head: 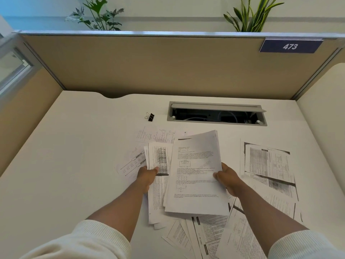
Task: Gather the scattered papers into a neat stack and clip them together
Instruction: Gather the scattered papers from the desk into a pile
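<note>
Printed white papers lie scattered over the middle and right of the white desk (74,146). My right hand (226,179) grips the right edge of a raised bundle of sheets (196,171) with circuit diagrams on top. My left hand (147,175) pinches a second sheaf with a dark smudged print (160,159), just left of that bundle. More loose sheets (268,165) lie flat to the right, others (205,236) below the bundle and some (155,136) behind it. A black binder clip (150,116) rests alone on the desk, farther back and left of the papers.
A grey cable tray (217,114) with its lid up is sunk into the desk behind the papers. Beige partition walls (149,64) enclose the desk at the back and sides, with a blue "473" sign (290,46). Plants (97,15) stand beyond the partition.
</note>
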A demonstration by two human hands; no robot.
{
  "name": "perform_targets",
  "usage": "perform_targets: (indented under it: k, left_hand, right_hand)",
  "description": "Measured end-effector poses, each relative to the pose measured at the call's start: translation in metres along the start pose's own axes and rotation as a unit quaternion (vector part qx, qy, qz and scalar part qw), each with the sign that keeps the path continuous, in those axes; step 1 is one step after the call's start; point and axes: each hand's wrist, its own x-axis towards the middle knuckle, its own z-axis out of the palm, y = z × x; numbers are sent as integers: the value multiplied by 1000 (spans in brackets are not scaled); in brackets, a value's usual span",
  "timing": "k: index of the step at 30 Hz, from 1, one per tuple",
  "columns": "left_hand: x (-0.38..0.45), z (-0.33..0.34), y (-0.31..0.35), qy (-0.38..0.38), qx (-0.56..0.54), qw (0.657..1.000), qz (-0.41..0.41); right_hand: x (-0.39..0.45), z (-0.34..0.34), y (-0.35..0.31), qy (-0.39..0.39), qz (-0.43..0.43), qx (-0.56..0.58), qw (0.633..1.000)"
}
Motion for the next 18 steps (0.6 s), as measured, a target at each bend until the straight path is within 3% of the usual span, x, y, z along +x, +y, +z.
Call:
perform_targets:
  k: [5,12,18]
  left_hand:
    - [0,-14,23,29,10,996,81]
    - [5,-47,70,38,-57,985,157]
    - [5,-64,106,-40,-153,973,170]
  right_hand:
    - [1,-10,0,35,-17,27,999]
    - [1,-22,3,37,-14,33,999]
    - [2,-18,5,29,-15,28,999]
